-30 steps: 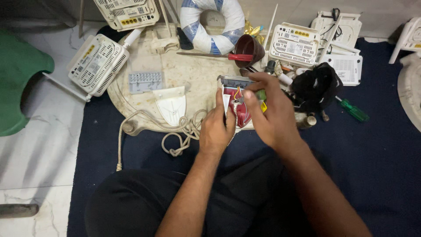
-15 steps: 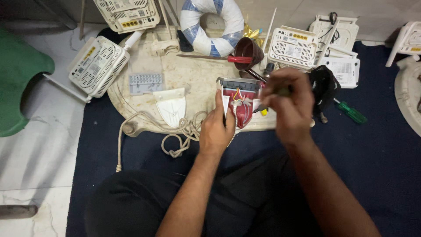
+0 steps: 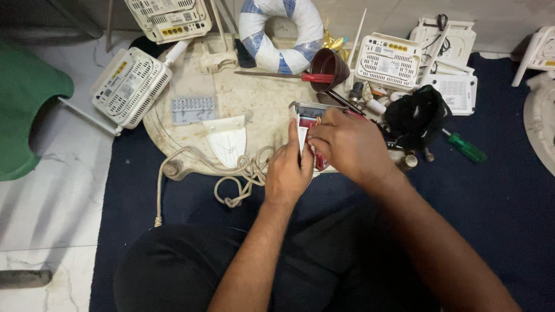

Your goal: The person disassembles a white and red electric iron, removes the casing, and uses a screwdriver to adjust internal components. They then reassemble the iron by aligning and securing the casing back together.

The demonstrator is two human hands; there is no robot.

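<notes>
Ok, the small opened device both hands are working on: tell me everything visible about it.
The small device is a pale grey, plastic-looking casing with red parts and thin coloured wires showing inside. It stands roughly upright at the near edge of the round cream board, in front of the person. The left hand grips it from below, thumb up along its pale side. The right hand covers its right half, fingertips at the wiring. Much of it is hidden, so its kind cannot be told.
</notes>
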